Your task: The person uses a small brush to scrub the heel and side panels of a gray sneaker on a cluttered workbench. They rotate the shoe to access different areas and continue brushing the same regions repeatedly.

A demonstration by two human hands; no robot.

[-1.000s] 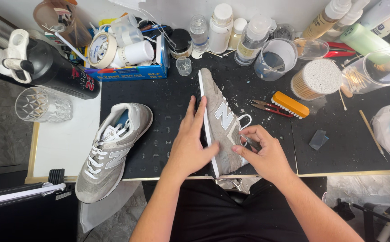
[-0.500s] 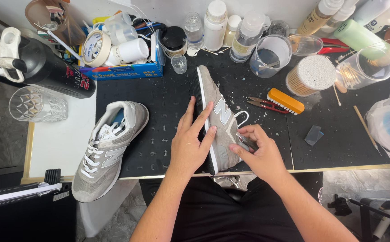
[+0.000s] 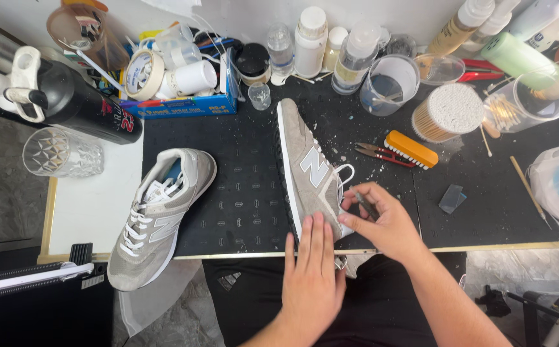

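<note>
1. Left hand: open and flat, fingers straight and close together, palm down. Fingertips rest on the heel end of the grey suede sneaker; it grips nothing.
2. Right hand: partly closed, thumb and forefinger pinching a thin dark tool. The exact kind of tool is too small to tell. The hand sits just beside the sneaker's lace side, touching or nearly touching it; contact cannot be confirmed.
3. Grey suede sneaker: lies on its side on the black perforated mat, sole toward the left, toe pointing away from the person, heel at the near edge of the table. White laces hang loose on the right side.
4. Second sneaker: same grey colour, upright on its sole, left of the first and well apart from both hands; it straddles the mat edge and the white table surface, toe overhanging the near edge.
5. Right of the hands, on the mat: an orange brush, small red-handled scissors just beside it, and a small dark block.
6. Far side of the table: a container of cotton swabs, a clear plastic cup, several white bottles, a blue box holding a roll of tape.
7. Left edge: a cut-glass tumbler and a black bottle lying on its side.
</note>
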